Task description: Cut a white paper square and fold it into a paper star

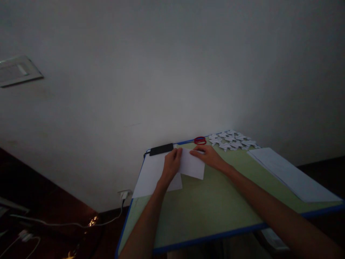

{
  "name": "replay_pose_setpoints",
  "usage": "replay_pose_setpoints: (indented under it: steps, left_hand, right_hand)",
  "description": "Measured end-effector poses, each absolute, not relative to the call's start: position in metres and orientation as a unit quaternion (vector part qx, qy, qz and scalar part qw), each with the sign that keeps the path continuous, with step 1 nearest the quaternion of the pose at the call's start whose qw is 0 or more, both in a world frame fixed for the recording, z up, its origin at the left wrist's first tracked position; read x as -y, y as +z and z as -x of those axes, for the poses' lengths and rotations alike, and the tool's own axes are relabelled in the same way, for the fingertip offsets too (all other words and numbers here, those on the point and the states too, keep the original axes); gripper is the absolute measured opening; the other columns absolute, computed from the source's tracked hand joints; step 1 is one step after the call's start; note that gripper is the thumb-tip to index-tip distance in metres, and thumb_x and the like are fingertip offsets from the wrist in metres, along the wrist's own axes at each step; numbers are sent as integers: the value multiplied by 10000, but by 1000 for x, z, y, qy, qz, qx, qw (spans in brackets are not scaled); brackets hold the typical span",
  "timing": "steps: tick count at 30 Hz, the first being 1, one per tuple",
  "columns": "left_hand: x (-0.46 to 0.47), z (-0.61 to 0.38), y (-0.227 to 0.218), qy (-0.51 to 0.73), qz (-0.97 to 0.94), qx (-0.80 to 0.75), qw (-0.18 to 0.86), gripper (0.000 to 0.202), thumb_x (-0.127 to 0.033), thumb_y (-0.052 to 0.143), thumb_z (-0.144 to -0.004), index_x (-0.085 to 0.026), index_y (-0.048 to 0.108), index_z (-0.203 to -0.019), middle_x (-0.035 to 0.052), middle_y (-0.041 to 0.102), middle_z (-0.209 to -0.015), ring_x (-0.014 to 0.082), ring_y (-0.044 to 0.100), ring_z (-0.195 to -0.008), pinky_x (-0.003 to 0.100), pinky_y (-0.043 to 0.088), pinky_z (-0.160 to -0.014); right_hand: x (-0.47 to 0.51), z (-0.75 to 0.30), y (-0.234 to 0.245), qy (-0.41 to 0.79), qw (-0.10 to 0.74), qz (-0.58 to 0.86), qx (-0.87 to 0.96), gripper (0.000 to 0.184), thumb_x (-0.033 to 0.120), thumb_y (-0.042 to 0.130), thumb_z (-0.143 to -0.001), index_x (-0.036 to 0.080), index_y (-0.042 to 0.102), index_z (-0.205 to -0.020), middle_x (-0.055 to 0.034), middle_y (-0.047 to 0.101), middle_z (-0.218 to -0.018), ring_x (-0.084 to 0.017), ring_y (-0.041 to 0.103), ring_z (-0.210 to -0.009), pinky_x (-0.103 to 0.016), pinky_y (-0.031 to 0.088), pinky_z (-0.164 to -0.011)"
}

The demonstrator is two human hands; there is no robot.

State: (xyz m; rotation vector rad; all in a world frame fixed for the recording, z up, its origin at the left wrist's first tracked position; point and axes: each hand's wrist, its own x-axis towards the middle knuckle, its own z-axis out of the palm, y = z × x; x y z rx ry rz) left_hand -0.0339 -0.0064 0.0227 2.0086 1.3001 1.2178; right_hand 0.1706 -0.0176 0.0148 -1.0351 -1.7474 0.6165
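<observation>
Currently both hands are down on the small white sheet (194, 167). The left hand (171, 164) lies palm-down over its left edge with fingers extended, gripping nothing. The right hand (208, 157) has its fingertips pressing the far corner and isn't closed on anything either. The sheet lies toward the far side of the green worktop (215, 205), overlapping a larger white sheet (149, 176).

Risks as I read them:
- Light is poor (whole frame is dim), so paper edges are hard to line up and a crease could land crooked.
- It's paper on paper, so uneven pressure from one hand could slide the small sheet.
- The red scissors (199, 140) sit just past the right fingertips, and the black device (161, 149) is near the left. A forward push could knock either.
- The paper stack (291, 174) lies close to the right forearm, and a sweep could shove it off.

Containers: none in view. The folded paper pieces (233, 141) lie in a loose heap at the far corner with nothing holding them, so they'd scatter easily.
</observation>
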Motion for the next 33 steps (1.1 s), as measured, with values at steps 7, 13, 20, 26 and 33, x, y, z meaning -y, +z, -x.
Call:
replay_pose_setpoints:
  steps: [7, 13, 20, 26, 33]
  left_hand:
    - [8, 29, 20, 451, -728, -469, 215, 341, -426, 461, -988, -215, 481, -720, -9, 571, -712, 157, 536, -696, 266, 396, -658]
    - [9, 29, 19, 459, -723, -470, 212, 310, -407, 471, -994, -217, 484, -750, -25, 542, -685, 151, 505, -656, 270, 362, -639]
    - [11, 31, 21, 466, -715, -464, 237, 316, -459, 471, -1001, -209, 537, -819, -26, 566, -710, 150, 531, -664, 250, 400, -622]
    - [11, 35, 23, 483, -701, -475, 226, 309, -452, 448, -1017, -209, 540, -849, -12, 570, -766, 156, 534, -704, 252, 402, -639]
    - [3, 33, 16, 467, -694, -510, 201, 384, -472, 408, -1029, -220, 476, -748, -6, 563, -715, 165, 530, -694, 268, 395, -647]
  right_hand:
    - [21, -162, 13, 250, 478, 416, 732, 274, 415, 651, -914, 186, 750, -799, -41, 749, -797, -186, 637, -739, -294, 451, -695]
    - [21, -160, 13, 257, 477, 414, 731, 290, 423, 642, -919, 181, 745, -795, -37, 745, -785, -181, 633, -727, -284, 447, -673]
    - [23, -161, 14, 276, 485, 406, 724, 281, 432, 646, -911, 182, 757, -849, -54, 755, -850, -192, 652, -773, -295, 484, -697]
    - [20, -163, 9, 333, 481, 414, 697, 441, 481, 650, -897, 187, 707, -1220, -37, 708, -819, -158, 619, -605, -256, 480, -505]
    - [14, -168, 6, 355, 486, 421, 678, 416, 491, 691, -832, 159, 760, -1072, -53, 720, -802, -154, 598, -599, -243, 446, -484]
